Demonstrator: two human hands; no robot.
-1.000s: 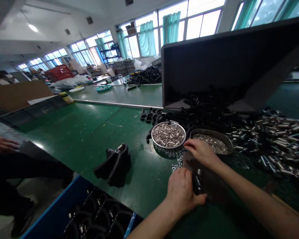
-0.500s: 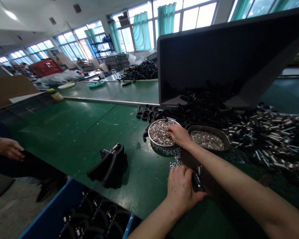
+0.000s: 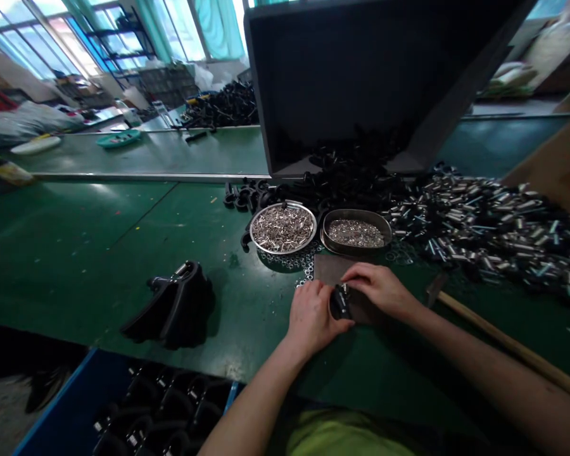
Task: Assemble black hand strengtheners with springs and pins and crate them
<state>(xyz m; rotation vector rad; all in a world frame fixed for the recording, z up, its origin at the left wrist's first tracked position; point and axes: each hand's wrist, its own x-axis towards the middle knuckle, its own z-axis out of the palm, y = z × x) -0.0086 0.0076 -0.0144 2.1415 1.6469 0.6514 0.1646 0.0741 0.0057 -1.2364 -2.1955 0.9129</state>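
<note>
My left hand (image 3: pixel 313 318) is closed around a curved black plastic part (image 3: pixel 342 305) with a shiny metal sleeve at its upper end. The part sits over a flat dark metal plate (image 3: pixel 330 269) on the green bench. At that sleeve, the fingertips of my right hand (image 3: pixel 380 290) are pinched together; whatever lies between them is too small to make out. Just beyond my hands is a round dish (image 3: pixel 285 229) heaped with small metal pins. Beside it stands an oval tin (image 3: pixel 356 234) of tiny metal pieces. Loose nuts (image 3: pixel 308 269) lie between the dish and the plate.
A hammer (image 3: pixel 484 323) lies by my right forearm. Metal sleeves (image 3: pixel 498 228) and black parts are piled behind, before a large tipped dark bin (image 3: pixel 361 82). Left of me are joined black parts (image 3: pixel 173 307) and a blue crate (image 3: pixel 57 405) full of black parts.
My right hand has left the dish of pins and come back to the black part in my left hand. The view has swung right; the hammer now shows, while another person's hand has left view.
</note>
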